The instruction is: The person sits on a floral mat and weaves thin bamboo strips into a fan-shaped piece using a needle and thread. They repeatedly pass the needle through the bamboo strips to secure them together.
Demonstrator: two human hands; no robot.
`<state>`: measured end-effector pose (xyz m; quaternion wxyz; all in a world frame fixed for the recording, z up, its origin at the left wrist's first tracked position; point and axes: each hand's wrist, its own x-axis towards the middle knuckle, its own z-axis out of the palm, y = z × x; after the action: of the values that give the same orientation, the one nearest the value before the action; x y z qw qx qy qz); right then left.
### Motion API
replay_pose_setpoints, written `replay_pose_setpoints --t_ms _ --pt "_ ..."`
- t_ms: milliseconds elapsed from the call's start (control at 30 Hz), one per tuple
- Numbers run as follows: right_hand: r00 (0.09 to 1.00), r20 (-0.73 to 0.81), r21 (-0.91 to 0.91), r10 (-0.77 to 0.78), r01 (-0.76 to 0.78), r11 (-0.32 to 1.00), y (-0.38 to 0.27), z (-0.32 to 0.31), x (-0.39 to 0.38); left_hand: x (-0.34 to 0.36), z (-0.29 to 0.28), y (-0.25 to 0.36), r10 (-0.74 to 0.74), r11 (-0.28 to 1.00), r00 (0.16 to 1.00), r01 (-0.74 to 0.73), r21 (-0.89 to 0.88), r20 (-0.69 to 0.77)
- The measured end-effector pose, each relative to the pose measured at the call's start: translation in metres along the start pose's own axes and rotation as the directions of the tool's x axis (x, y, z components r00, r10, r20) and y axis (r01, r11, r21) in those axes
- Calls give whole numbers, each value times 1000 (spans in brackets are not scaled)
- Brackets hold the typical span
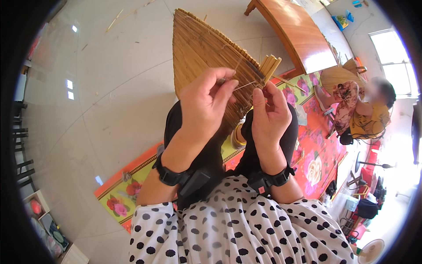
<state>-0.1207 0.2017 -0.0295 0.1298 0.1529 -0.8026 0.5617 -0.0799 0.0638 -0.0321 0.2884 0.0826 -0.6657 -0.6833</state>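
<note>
Over my knees lies a wide, fan-shaped piece of dried tan leaf strips (198, 53), pleated and narrowing toward a short bundle of cut stalks (269, 68) on its right. My left hand (206, 97) is closed above it, thumb and forefinger pinching a thin pale thread (246, 86). That thread runs taut to the narrow end beside the stalks. There my right hand (269, 116) grips the edge of the leaf piece between thumb and fingers, just below the stalk bundle. Whether its fingertips also hold the thread is hidden.
A brown wooden table (292, 31) stands beyond the stalks. Under my feet a flowered red and green mat (313, 169) covers part of the tiled floor (114, 114). Another person (369, 114) sits at the right near a similar leaf fan (336, 78). Loose straws (115, 20) lie on the tiles.
</note>
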Motion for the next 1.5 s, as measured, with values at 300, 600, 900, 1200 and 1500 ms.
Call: replay_pose_setpoints --t_ms 300,600,900,1200,1500 --pt "995 -39 -32 -92 91 995 3 2 -2 3 -26 20 412 727 893 -441 526 180" --pt "987 -36 -25 -158 157 987 4 3 -2 5 -22 26 452 541 822 -562 626 347" --pt "979 -38 -6 -198 198 980 8 4 -1 8 -18 29 453 531 825 -554 641 338" --pt "974 -43 -26 -223 222 975 9 4 -1 9 -22 34 439 483 802 -591 646 405" --pt "964 -38 -83 -263 260 962 9 3 -7 8 -25 48 406 361 762 -640 678 503"
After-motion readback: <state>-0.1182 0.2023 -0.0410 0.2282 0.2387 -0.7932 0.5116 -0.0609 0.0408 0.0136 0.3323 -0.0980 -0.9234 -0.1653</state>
